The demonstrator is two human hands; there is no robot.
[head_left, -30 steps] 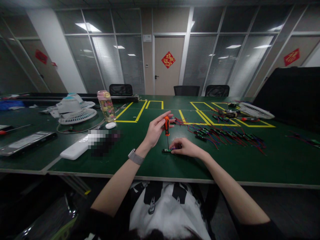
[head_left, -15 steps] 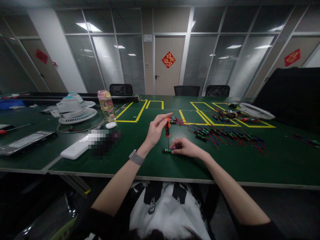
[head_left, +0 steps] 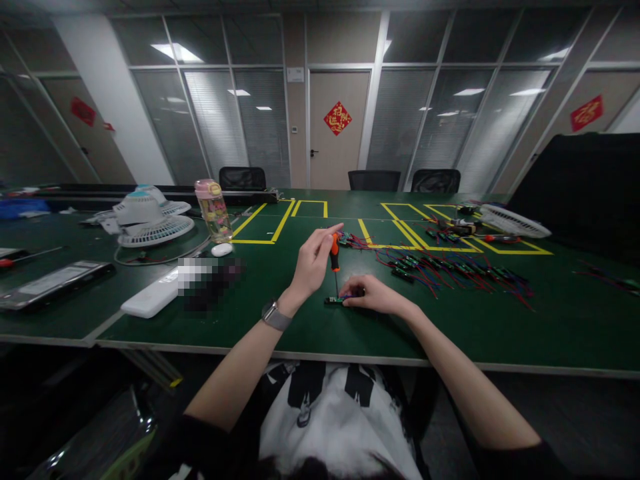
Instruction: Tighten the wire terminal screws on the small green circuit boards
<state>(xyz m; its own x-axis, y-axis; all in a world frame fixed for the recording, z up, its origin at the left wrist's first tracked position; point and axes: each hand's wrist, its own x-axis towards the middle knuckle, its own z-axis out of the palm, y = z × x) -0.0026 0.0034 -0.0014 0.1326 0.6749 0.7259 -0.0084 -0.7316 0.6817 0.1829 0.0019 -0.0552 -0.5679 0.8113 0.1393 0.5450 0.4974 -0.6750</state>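
Observation:
My left hand point(head_left: 313, 259) is closed around the upper handle of an orange and black screwdriver point(head_left: 335, 260), index finger stretched out past it. The screwdriver stands upright, its thin shaft reaching down to a small green circuit board point(head_left: 334, 301) on a dark base. That board lies flat on the green table point(head_left: 280, 333). From the right, my right hand point(head_left: 367, 295) pinches the board's right end, where thin wires show between the fingers. Whether the tip sits in a screw is too small to tell.
Several wired circuit boards point(head_left: 460, 267) lie to the right, with another wire cluster point(head_left: 353, 240) behind my hands. On the left are a white fan point(head_left: 153, 223), a drink bottle point(head_left: 214, 212), a white mouse-like object point(head_left: 222, 249) and a long white case point(head_left: 155, 293). A dark screen point(head_left: 585, 193) stands at right.
My left hand and wrist have turned slightly around the screwdriver handle, showing more of the watch face. The board and my right hand stay in place.

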